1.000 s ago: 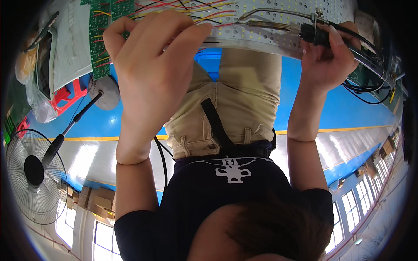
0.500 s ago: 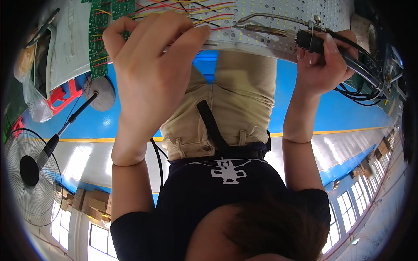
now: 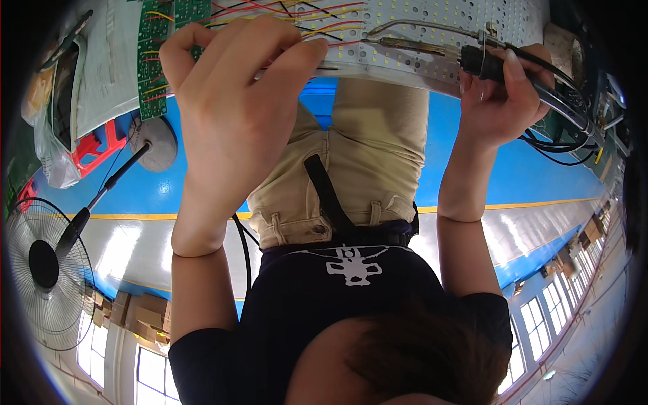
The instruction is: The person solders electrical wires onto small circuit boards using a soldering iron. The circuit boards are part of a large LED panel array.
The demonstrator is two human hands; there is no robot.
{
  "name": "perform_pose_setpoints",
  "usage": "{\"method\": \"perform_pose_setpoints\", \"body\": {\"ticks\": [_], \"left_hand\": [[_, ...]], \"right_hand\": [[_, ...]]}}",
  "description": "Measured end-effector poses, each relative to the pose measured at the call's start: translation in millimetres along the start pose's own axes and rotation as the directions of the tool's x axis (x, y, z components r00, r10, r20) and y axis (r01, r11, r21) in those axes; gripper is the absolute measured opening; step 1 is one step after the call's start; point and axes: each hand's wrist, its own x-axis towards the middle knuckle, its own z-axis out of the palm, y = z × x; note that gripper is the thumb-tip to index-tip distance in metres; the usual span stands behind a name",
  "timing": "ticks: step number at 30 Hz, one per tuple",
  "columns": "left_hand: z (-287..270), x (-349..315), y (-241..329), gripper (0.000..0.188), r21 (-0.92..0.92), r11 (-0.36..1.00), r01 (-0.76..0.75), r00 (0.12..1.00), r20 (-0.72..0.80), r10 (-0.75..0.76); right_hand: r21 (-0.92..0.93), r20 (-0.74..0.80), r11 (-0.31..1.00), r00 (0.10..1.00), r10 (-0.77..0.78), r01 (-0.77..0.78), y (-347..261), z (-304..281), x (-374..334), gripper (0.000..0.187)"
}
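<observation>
My left hand (image 3: 236, 94) is closed, thumb and fingertips pinching a red wire (image 3: 343, 44) whose end runs right onto a white panel (image 3: 398, 66) dotted with small yellowish chips. My right hand (image 3: 503, 101) grips the black handle of a soldering iron (image 3: 480, 64). The iron's tip points left and meets the end of the red wire, or nearly so. A thin bent metal feed tube (image 3: 422, 24), clamped to the iron, ends just beside that tip. More red, yellow and black wires (image 3: 324, 28) lead from the panel toward green circuit boards (image 3: 152, 74), partly hidden behind my left hand.
A black cable (image 3: 563, 77) runs from the iron to a stand at the right edge. To the left are a clear plastic bag (image 3: 57, 158), a red stool (image 3: 98, 148) and a standing fan (image 3: 46, 263). The panel's near edge lies above my lap.
</observation>
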Motion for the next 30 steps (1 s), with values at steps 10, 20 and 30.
{"method": "perform_pose_setpoints", "body": {"ticks": [10,20,30], "left_hand": [[-0.7,0.3,-0.3,0.018,0.01,1.0,-0.007,1.0,0.006,0.007],[-0.4,1.6,1.3,0.017,-0.002,1.0,0.006,1.0,0.005,-0.006],[0.2,1.2,-0.2,0.018,0.002,1.0,-0.003,1.0,-0.007,0.003]], "right_hand": [[0.179,-0.025,0.976,0.991,0.132,-0.125,-1.1,-0.5,0.5,0.011],[0.11,-0.027,0.989,0.994,0.106,-0.102,-1.4,-1.2,-0.1,0.012],[0.076,-0.017,0.994,0.996,0.086,-0.084,-2.1,0.3,-0.5,0.012]]}}
